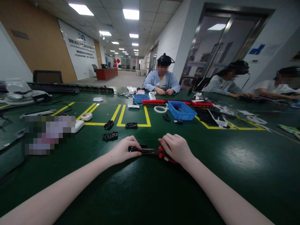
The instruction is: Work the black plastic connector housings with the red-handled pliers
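The tool handles (161, 156) are red, the held piece (143, 146) black, the tabletop (89, 145) green (with yellow outlines (147, 116)).

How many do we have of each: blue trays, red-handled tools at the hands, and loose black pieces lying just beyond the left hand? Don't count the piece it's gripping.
Blue trays: 2 (a small one and a larger one)
Red-handled tool: 1
Loose black pieces: 3 ()
Total: 6

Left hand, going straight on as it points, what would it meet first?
Past the black piece in its grip, the left hand would probably meet the red-handled tool first; depth is unclear.
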A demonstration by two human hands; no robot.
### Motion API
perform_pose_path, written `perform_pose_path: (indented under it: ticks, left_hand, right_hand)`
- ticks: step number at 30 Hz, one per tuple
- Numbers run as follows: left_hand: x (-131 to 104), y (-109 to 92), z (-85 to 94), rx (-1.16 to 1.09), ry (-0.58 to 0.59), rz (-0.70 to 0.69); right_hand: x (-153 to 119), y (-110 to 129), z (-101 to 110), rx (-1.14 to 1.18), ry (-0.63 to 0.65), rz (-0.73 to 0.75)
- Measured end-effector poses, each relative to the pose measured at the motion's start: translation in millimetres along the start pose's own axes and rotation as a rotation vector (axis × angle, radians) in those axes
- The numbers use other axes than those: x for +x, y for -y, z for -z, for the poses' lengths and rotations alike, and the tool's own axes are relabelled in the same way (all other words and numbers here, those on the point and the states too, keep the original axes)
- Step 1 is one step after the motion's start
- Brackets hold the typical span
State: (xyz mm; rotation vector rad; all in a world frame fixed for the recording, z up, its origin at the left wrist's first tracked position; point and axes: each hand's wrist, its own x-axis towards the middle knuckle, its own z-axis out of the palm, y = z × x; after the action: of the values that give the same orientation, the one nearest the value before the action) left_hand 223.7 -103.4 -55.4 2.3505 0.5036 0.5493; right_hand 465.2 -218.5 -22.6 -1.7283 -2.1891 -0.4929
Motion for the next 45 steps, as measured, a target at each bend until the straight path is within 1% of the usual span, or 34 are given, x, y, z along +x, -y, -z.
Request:
perform_pose_path:
  ticks: [4,8,11,13,15,16,17,19,25,28,30,34,37,40,43,45]
  left_hand:
    - [0.6,-0.5,0.4,0.003,0.000,0.001]
    - [0.3,-3.5,1.2,0.006,0.003,0.029]
    - [-0.9,-5.8,1.4,0.010,0.004,0.035]
    - [-1.7,-6.8,1.6,0.011,0.001,0.032]
    - [-2.1,-7.4,2.1,0.011,0.000,0.028]
    - [-2.2,-7.5,2.4,0.011,-0.001,0.026]
    - [-2.1,-7.6,2.8,0.013,-0.003,0.025]
    - [-1.6,-7.4,3.5,0.020,-0.007,0.026]
    - [-0.5,-4.7,4.4,0.037,-0.045,0.015]
    - [-1.0,-3.6,4.4,0.040,-0.059,0.024]
    - [-1.2,-3.0,4.2,0.048,-0.071,0.034]
    - [-1.3,-1.6,4.0,0.096,-0.094,0.060]
    - [-1.7,-0.2,4.3,0.131,-0.107,0.076]
    - [-2.3,0.2,5.5,0.135,-0.111,0.094]
    - [-2.6,-0.5,7.1,0.126,-0.112,0.102]
    - [-2.4,-0.7,7.9,0.121,-0.109,0.098]
  right_hand:
    - [2.3,5.3,2.1,0.009,0.045,-0.029]
    - [2.4,1.8,10.5,0.059,0.144,-0.065]
    - [-3.9,-10.6,19.3,0.117,0.256,-0.069]
    - [-9.6,-20.1,24.7,0.153,0.354,-0.091]
    - [-14.0,-27.3,29.3,0.202,0.503,-0.172]
    - [-15.1,-29.4,31.2,0.230,0.558,-0.214]
    - [-15.4,-30.5,33.0,0.259,0.597,-0.246]
    - [-14.2,-29.8,35.9,0.307,0.622,-0.265]
    - [-8.6,-20.6,39.6,0.298,0.600,-0.269]
    - [-8.3,-17.5,38.0,0.282,0.544,-0.268]
    - [-7.7,-15.4,35.2,0.236,0.502,-0.256]
    - [-4.3,-13.0,27.7,0.120,0.465,-0.210]
    - [-2.8,-17.7,23.4,0.061,0.404,-0.164]
    - [-3.8,-28.5,21.0,0.039,0.306,-0.136]
    - [-5.5,-37.7,18.9,0.097,0.215,-0.112]
    - [-5.9,-39.4,17.0,0.151,0.183,-0.092]
